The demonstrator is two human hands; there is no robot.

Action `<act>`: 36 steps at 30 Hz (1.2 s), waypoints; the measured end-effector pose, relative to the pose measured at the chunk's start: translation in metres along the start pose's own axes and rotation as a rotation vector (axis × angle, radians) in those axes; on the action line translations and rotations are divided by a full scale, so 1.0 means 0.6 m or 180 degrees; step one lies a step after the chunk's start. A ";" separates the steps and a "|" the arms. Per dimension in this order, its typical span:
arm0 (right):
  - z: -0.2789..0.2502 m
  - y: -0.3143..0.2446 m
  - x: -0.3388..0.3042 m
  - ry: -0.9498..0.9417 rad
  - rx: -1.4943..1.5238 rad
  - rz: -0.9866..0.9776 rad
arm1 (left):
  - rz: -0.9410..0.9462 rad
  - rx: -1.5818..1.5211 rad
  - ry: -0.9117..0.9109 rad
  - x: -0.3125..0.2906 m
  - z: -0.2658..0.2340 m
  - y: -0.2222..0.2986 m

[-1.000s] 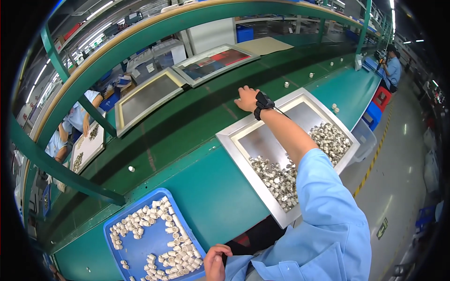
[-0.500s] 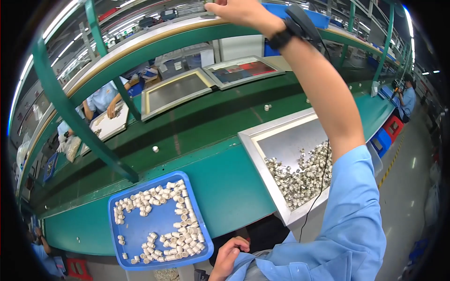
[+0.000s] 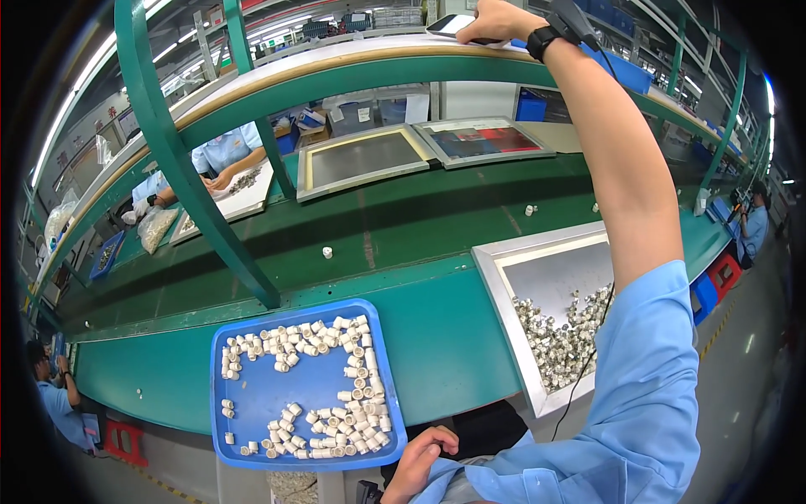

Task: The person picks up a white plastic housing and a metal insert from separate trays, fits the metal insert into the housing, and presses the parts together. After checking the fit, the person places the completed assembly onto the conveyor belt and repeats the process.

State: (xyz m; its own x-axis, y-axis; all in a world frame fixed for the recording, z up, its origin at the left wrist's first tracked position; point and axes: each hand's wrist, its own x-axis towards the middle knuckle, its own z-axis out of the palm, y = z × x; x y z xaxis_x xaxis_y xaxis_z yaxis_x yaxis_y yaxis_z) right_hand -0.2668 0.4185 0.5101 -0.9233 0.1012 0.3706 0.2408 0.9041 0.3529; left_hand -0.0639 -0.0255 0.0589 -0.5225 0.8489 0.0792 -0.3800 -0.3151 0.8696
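Note:
My right hand [image 3: 497, 22], at the end of a raised arm, grips a smartphone [image 3: 453, 24] with a pale screen over the upper shelf. A black watch or strap circles that wrist. Low in front of me, my left hand [image 3: 420, 460] is loosely curled beside the blue tray [image 3: 294, 399]; nothing shows in its fingers. Many white cylindrical fittings [image 3: 357, 424] lie around the inside of that tray. To the right, partly behind my right arm, a metal-framed tray [image 3: 509, 323] holds a heap of small metallic pieces [image 3: 558, 344].
A green post [image 3: 180, 160] and the shelf edge [image 3: 336, 77] stand over the green bench [image 3: 445, 353]. Two framed panels [image 3: 361, 164] lie farther back. Across the bench, a co-worker's hands [image 3: 220, 178] are at a white board. A black cable runs down near my right arm.
The view has shifted, so the bench scene sits farther right. The phone in my right hand now shows clearly over the shelf. My left hand remains curled by the tray.

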 end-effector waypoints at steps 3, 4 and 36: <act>-0.014 0.015 -0.009 0.0413 0.0302 0.0274 | 0.0002 -0.0056 -0.0120 0.015 0.001 -0.009; -0.010 0.016 -0.009 0.0810 0.0138 -0.0080 | -0.0026 -0.0103 -0.0138 0.016 0.002 -0.011; -0.004 0.034 0.007 0.1258 -0.0066 -0.0793 | -0.0069 -0.0079 0.0007 0.013 0.004 -0.015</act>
State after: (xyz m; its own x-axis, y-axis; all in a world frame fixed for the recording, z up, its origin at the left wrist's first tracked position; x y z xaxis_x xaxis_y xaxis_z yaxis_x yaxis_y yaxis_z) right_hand -0.2650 0.4363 0.5210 -0.7698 -0.2877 0.5698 0.0357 0.8718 0.4885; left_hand -0.0629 -0.0150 0.0531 -0.5157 0.8547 0.0595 -0.4102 -0.3072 0.8587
